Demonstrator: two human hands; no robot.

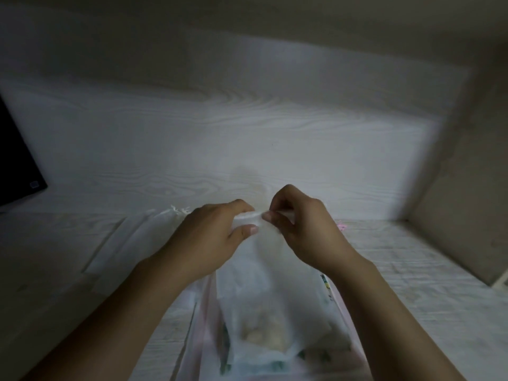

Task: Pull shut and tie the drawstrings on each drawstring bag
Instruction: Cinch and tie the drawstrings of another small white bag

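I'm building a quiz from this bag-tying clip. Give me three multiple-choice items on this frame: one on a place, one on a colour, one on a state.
1. Where does the dark flat object lie?
A. At the table's left edge
B. Under the right hand
C. Inside the bag

2. What colour is the bag being held?
A. Black
B. White
C. Red

3. What are the hands doing at the bag's top?
A. Resting flat on the table
B. Both pinching it
C. Only one touches it

Answers: 1 A, it sits at far left on the table. 2 B, the sheer fabric is white. 3 B, the left hand and right hand both pinch the gathered top.
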